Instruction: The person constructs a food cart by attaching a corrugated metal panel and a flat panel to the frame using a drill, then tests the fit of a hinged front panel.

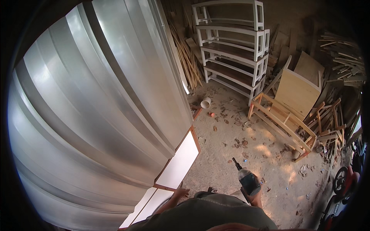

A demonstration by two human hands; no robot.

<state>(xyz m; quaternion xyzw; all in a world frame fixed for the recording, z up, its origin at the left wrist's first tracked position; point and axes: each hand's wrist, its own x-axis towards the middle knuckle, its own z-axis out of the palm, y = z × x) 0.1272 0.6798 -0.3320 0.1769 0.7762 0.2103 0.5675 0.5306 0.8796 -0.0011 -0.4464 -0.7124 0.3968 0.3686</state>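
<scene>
Dusty, leaf-strewn ground (216, 154) spreads ahead of you, beside a tall, silvery, ribbed metal sheet (115, 96). Your right hand (256, 198) grasps a dark handheld power drill (249, 183) with a slim black tip (236, 164), well apart from that sheet. Your left hand (180, 195) is near a brown-edged white rectangular panel (179, 163); whether it grips the edge, I cannot tell. Good handling likely calls for a firm wrist, a squarely aimed tip and left fingers clear of it.

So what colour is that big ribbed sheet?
Silvery grey; the ribbed sheet shows best in the head view.
</scene>
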